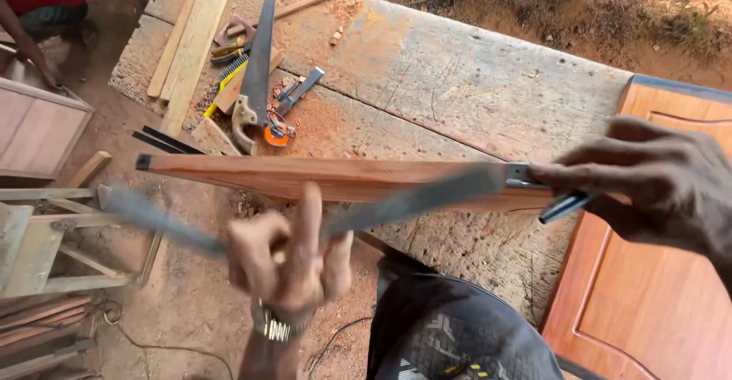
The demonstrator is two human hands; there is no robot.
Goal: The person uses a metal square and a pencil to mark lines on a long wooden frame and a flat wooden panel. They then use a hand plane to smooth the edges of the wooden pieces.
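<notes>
Head view looks down on both my hands working a long flat file [412,201] across the edge of a reddish wood strip [305,176]. My right hand [656,185] is clamped on the handle end to drive it, and my left hand [286,262] pinches the blurred far end to keep the blade level. The strip juts off the desk [473,83] so its edge stays reachable. A handsaw [255,71] lies well apart, beside loose planks [191,41].
</notes>
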